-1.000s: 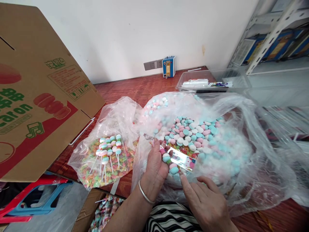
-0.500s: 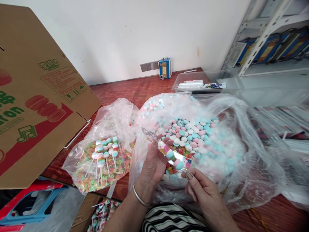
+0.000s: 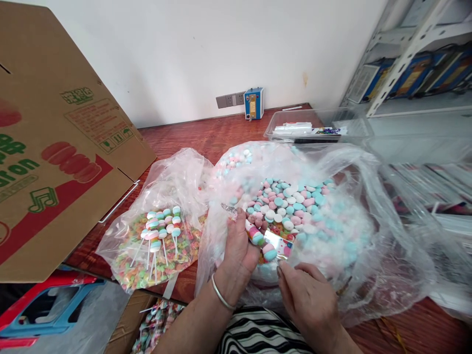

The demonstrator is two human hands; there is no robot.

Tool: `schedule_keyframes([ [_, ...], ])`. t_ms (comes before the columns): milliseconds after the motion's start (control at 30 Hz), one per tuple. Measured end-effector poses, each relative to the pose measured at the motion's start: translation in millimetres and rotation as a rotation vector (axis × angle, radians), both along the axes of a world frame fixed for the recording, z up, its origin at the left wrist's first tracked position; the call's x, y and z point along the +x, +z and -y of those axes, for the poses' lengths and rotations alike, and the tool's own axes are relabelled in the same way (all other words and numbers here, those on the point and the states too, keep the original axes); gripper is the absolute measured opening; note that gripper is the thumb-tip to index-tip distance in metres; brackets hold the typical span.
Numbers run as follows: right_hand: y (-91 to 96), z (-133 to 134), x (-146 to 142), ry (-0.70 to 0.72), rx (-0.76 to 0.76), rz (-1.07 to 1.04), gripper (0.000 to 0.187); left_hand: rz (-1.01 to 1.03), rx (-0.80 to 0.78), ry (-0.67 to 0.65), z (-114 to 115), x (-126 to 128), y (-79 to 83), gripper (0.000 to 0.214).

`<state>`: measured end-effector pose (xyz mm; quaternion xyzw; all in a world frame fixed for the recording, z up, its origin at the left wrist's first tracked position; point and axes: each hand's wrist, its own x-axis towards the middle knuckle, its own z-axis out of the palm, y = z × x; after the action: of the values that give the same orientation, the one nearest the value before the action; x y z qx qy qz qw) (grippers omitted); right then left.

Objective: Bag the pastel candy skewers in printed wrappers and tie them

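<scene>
My left hand [image 3: 240, 250] is closed around a clear wrapper with a shiny dotted print [image 3: 279, 245]; its crinkled end [image 3: 229, 210] sticks out past the thumb. A candy skewer [image 3: 269, 252] in pink, blue and green lies along the wrapper; I cannot tell how far inside it is. At the skewer's lower end, my right hand [image 3: 309, 297] pinches the thin white stick, mostly hidden by the fingers. Below both hands, a large open plastic bag holds pink, white and blue button-shaped candies [image 3: 291, 209], with a few gummy rings [image 3: 278, 228] near the fingers.
Several finished candy skewers [image 3: 162, 228] rest on a bag of coloured gummy rings [image 3: 129, 273] at left. A large cardboard box [image 3: 73, 147] leans beside it. Behind are a clear plastic tray [image 3: 273, 130] and a blue device [image 3: 254, 103]. Below the table edge, a carton holds wrapped candies [image 3: 157, 322].
My right hand has turned over, its back now facing up, and the candy skewer has shifted slightly down and left. My left hand still grips the wrapper.
</scene>
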<state>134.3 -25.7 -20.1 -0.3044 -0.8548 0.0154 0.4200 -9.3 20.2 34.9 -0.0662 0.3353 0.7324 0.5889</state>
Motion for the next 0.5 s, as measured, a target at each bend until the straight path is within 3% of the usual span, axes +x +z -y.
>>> schedule_keyframes([
  [67, 2.6, 0, -2, -0.030, -0.165, -0.126, 0.016, -0.033, 0.031, -0.010, 4, 6, -4.4, 0.020],
  [167, 6.3, 2, -3, -0.015, -0.635, -0.262, 0.018, -0.039, 0.077, -0.054, 7, 6, -8.7, 0.023],
  [233, 7.4, 4, -3, 0.009, -0.866, -0.315, 0.023, -0.037, 0.099, -0.064, 7, -1, -8.4, 0.022],
  [367, 7.8, 5, -3, 0.030, -0.937, -0.343, 0.026, -0.055, 0.128, -0.040, 0, -15, -4.3, 0.012],
  [500, 9.1, 6, -9, 0.038, -0.870, -0.347, 0.025, -0.035, 0.153, -0.064, 1, -3, -6.2, 0.019],
])
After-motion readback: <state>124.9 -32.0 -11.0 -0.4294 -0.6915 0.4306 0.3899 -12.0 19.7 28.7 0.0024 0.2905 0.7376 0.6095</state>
